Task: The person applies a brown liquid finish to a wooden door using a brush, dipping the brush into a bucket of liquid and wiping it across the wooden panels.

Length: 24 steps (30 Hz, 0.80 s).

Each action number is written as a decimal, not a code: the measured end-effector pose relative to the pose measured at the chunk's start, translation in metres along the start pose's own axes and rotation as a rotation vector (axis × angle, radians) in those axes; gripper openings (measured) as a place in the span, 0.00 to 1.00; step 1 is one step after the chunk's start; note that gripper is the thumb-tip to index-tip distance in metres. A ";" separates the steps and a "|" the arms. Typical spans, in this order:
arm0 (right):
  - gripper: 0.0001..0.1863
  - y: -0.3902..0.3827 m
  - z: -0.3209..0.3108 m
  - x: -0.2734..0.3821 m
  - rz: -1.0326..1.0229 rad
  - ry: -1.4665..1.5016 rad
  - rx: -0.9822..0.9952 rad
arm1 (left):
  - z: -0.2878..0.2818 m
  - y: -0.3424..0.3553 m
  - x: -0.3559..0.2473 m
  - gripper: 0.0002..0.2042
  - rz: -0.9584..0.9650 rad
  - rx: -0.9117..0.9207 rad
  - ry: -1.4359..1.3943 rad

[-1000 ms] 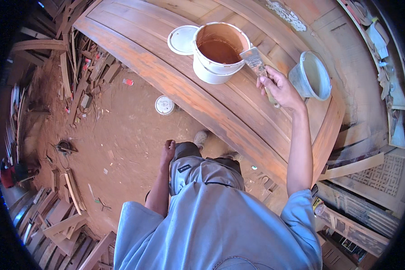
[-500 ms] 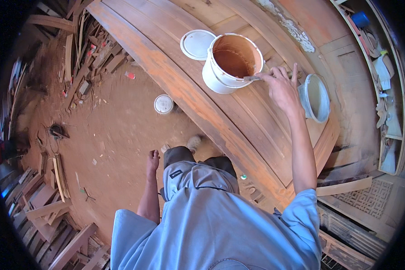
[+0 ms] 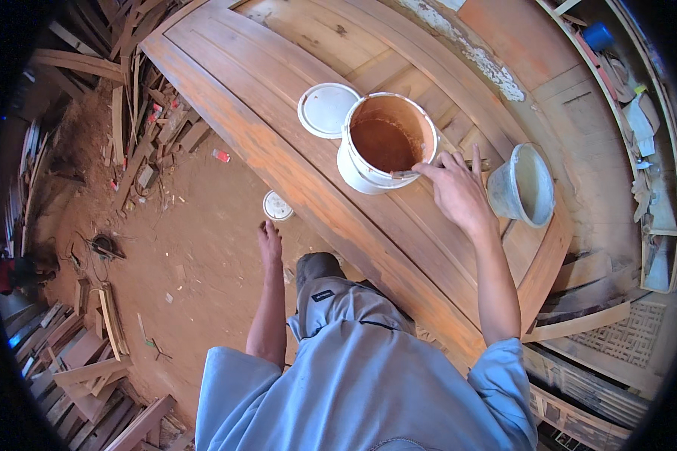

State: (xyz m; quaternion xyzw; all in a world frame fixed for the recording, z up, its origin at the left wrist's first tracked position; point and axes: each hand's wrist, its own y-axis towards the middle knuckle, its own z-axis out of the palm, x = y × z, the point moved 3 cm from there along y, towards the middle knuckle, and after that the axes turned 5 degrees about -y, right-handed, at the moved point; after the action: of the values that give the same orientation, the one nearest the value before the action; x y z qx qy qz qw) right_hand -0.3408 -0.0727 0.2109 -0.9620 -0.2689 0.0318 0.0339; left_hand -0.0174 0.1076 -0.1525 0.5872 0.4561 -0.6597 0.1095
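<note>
A white bucket (image 3: 360, 169) with reddish-brown paint (image 3: 384, 144) inside stands on a wooden door panel (image 3: 421, 240). My right hand (image 3: 459, 192) is closed on a paintbrush (image 3: 405, 174), with its flat end at the bucket's near right rim; the grip is partly hidden by my fingers. Right of that hand, a grey-white bucket (image 3: 504, 192) leans tilted, its mouth to the right. A white lid (image 3: 328, 110) lies against the paint bucket's left side. Over the floor hangs my left hand (image 3: 271, 244), holding nothing, fingers loosely apart.
A small white tub (image 3: 277, 205) stands on the dirt floor (image 3: 203, 248) beside the panel. Scrap wood is heaped at far left (image 3: 147, 135) and near left (image 3: 90, 376). Shelving (image 3: 658, 218) with a blue container (image 3: 598, 36) lines the right side. A carved lattice panel (image 3: 628, 331) lies near right.
The view has shifted, so the buckets and panel sit lower. My left hand has moved forward and its fingers have loosened. My right hand stays at the bucket's rim with the paintbrush.
</note>
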 end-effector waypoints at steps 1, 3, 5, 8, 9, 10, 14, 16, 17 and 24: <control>0.21 0.003 0.000 0.001 -0.008 -0.010 0.003 | 0.010 0.011 -0.015 0.29 0.076 -0.042 0.004; 0.20 0.008 -0.001 0.002 -0.005 0.112 0.069 | 0.037 0.026 -0.042 0.31 0.169 -0.118 0.011; 0.20 0.011 -0.002 0.003 -0.001 0.173 0.108 | 0.064 0.033 -0.077 0.32 0.209 -0.197 0.016; 0.14 0.021 -0.009 0.005 -0.067 0.319 0.040 | 0.094 0.035 -0.110 0.33 0.197 -0.327 0.059; 0.12 0.028 -0.013 0.004 -0.003 0.351 0.076 | 0.098 0.038 -0.113 0.34 0.201 -0.390 0.070; 0.11 0.034 -0.019 0.006 0.059 0.383 0.112 | 0.097 0.041 -0.114 0.34 0.174 -0.411 0.088; 0.15 0.038 0.007 -0.015 0.184 0.486 0.256 | 0.104 0.034 -0.121 0.33 0.133 -0.438 0.158; 0.19 0.033 0.022 -0.023 0.305 0.560 0.374 | 0.098 0.036 -0.119 0.31 0.186 -0.447 0.165; 0.20 0.029 0.025 -0.028 0.416 0.585 0.404 | 0.098 0.036 -0.117 0.30 0.219 -0.449 0.152; 0.22 -0.003 0.055 -0.033 0.514 1.185 0.197 | 0.099 0.039 -0.110 0.26 0.275 -0.464 0.213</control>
State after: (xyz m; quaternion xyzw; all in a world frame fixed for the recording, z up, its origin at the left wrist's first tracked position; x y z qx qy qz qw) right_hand -0.3753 -0.0843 0.1579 -0.8427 0.0381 -0.4724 0.2555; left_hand -0.0260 -0.0298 -0.0855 0.6687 0.5200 -0.4513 0.2807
